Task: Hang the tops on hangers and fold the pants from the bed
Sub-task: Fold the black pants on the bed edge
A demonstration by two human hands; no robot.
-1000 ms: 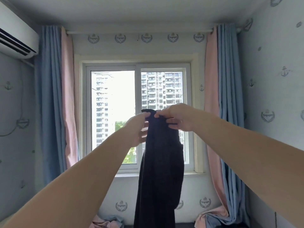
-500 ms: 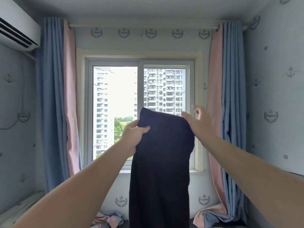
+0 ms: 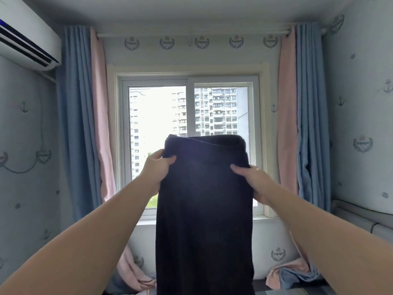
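Bedroom window (image 3: pixel 157 116), left hand (image 3: pixel 156 169) and right hand (image 3: pixel 253 184) gripping dark pants (image 3: pixel 204 209)

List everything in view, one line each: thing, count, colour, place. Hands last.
dark garment: one, near-black, held up centre, before the window
window: one, white frame, far wall
left curtain: one, blue and pink, left of window
right curtain: one, pink and blue, right of window
air conditioner: one, white, upper left wall
left hand: one, grips garment's left edge
right hand: one, grips garment's right edge
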